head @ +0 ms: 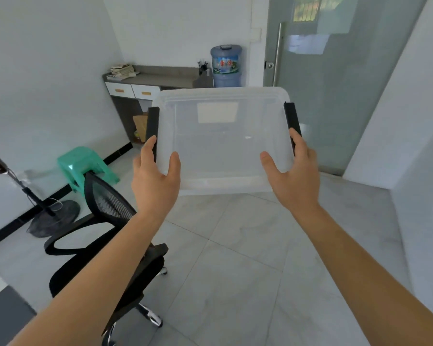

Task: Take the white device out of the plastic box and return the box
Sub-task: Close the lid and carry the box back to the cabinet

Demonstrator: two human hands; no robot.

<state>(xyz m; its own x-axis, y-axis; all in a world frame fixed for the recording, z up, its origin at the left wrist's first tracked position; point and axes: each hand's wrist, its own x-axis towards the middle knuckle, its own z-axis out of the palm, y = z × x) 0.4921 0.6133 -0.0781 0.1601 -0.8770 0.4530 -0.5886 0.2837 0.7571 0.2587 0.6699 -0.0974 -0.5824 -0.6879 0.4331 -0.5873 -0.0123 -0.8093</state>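
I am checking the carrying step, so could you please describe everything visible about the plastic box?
The plastic box is translucent, whitish, with rounded corners and a black latch on each side. It looks empty, apart from a pale label-like patch. It is held in the air above the tiled floor, tilted towards the camera. The left hand and right hand grip its near corners.

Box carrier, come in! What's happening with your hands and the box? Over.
Left hand and right hand both gripping the box, held up in the air. No white device seen inside. Chair low on the left, floor ahead open.
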